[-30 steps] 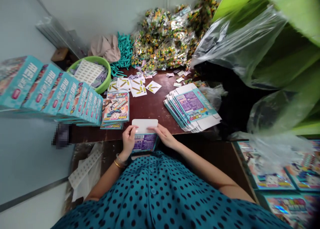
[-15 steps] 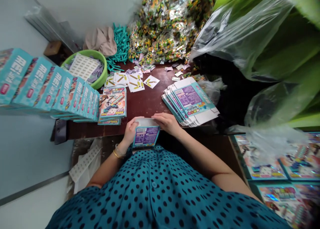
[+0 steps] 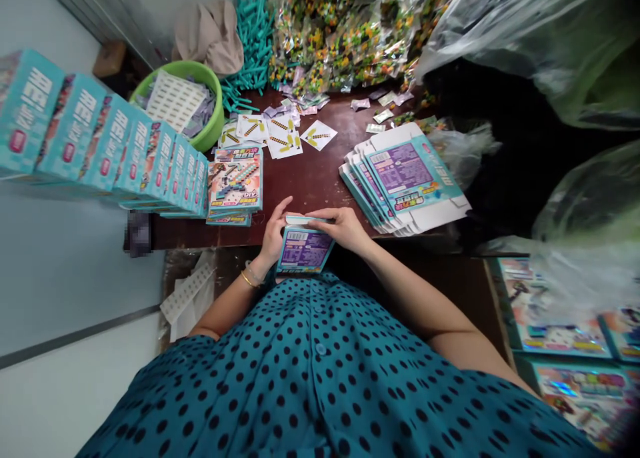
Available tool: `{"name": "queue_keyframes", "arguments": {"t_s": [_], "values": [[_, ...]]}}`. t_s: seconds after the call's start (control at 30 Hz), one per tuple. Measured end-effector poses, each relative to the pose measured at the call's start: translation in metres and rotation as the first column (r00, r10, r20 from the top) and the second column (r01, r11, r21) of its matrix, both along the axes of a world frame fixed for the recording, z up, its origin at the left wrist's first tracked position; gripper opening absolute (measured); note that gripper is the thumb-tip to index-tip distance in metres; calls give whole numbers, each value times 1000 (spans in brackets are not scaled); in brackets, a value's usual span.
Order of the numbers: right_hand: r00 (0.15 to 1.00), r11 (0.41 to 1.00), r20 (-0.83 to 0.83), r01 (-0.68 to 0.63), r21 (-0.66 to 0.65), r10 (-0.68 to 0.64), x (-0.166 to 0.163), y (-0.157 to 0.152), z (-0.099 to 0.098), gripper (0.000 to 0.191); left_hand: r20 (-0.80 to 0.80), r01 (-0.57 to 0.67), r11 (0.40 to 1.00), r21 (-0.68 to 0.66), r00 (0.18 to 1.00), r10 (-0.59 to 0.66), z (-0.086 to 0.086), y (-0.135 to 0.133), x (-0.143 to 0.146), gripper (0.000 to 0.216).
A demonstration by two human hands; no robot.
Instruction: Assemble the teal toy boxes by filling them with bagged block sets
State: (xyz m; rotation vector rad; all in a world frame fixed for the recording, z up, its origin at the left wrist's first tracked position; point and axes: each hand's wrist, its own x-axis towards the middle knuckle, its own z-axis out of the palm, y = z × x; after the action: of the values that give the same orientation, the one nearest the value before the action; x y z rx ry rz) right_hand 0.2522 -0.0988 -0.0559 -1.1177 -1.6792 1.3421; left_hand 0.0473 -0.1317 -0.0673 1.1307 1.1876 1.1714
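Observation:
A small teal and purple cardboard box (image 3: pixel 305 250) stands at the near edge of the dark wooden table (image 3: pixel 310 181), close to my body. My left hand (image 3: pixel 275 235) grips its left side with the fingers curled over the top edge. On the right, my right hand (image 3: pixel 343 228) lies over the box's top end, fingers pressing the flap down. A gold bangle sits on my left wrist.
A stack of flat unfolded boxes (image 3: pixel 403 178) lies right of my hands. Finished boxes (image 3: pixel 105 148) stand in a row at left, with a short pile (image 3: pixel 234 186) beside them. A green basin (image 3: pixel 210 88) of sheets, printed cards (image 3: pixel 280 135), teal sticks and bagged toys (image 3: pixel 350 35) fill the back.
The white top flap, which stood up a second ago, has been folded down onto the box under my hands. The box has moved slightly up and toward the table edge.

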Motion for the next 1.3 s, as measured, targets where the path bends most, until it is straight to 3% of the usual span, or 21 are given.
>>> {"name": "queue_keyframes", "arguments": {"t_s": [0.13, 0.27, 0.4, 0.5, 0.57, 0.63, 0.7, 0.77, 0.83, 0.9, 0.93, 1.0, 1.1, 1.13, 1.2, 1.3], "values": [[999, 991, 32, -28, 132, 24, 0, -9, -7, 27, -84, -40, 989, 142, 995, 53, 0, -7, -3, 47], [988, 960, 81, -148, 239, 132, 13, -18, -21, 36, -271, 105, 966, 237, 962, -38, 3, -6, -14, 39], [995, 943, 89, -76, 325, 50, 16, -26, -42, 38, -456, 271, 928, 255, 880, -132, 3, -2, -28, 32], [991, 935, 135, -63, 350, 17, 9, -26, -53, 34, -498, 285, 927, 246, 857, -131, -1, 0, -34, 25], [986, 934, 151, -114, 339, 65, 7, -23, -53, 34, -483, 269, 928, 259, 868, -117, 0, 1, -34, 23], [993, 951, 90, -101, 291, 78, 10, -18, -42, 49, -456, 251, 926, 283, 884, -100, 5, 4, -30, 23], [1000, 978, -15, -21, 206, 24, 21, -14, -17, 66, -429, 227, 921, 317, 900, -74, 15, 7, -26, 25], [993, 978, -56, 116, 170, -108, 36, -13, 17, 61, -436, 187, 909, 374, 900, -5, 27, 12, -22, 32], [961, 926, -19, 271, 261, -276, 48, -15, 50, 48, -533, 154, 886, 438, 838, 118, 37, 20, -25, 38], [931, 852, 44, 313, 421, -363, 49, -18, 67, 41, -685, 157, 877, 454, 691, 231, 42, 33, -35, 43], [940, 837, 84, 250, 487, -330, 44, -21, 67, 37, -750, 159, 885, 437, 608, 261, 42, 41, -43, 43], [975, 824, 180, 3, 567, -127, 26, -27, 49, 32, -819, 140, 907, 397, 500, 281, 39, 57, -65, 38], [951, 730, 265, -296, 616, 162, -7, -27, 6, 28, -811, 98, 907, 410, 494, 314, 33, 70, -97, 28], [943, 712, 270, -325, 622, 195, -15, -21, -5, 26, -799, 83, 898, 433, 496, 340, 32, 70, -103, 28], [958, 736, 241, -273, 619, 154, -18, 7, -13, 23, -787, 75, 877, 474, 483, 384, 30, 63, -98, 30], [957, 824, 268, -62, 563, -111, 0, 85, -1, 26, -807, 190, 876, 443, 509, 298, 24, 52, -46, 37]]}}
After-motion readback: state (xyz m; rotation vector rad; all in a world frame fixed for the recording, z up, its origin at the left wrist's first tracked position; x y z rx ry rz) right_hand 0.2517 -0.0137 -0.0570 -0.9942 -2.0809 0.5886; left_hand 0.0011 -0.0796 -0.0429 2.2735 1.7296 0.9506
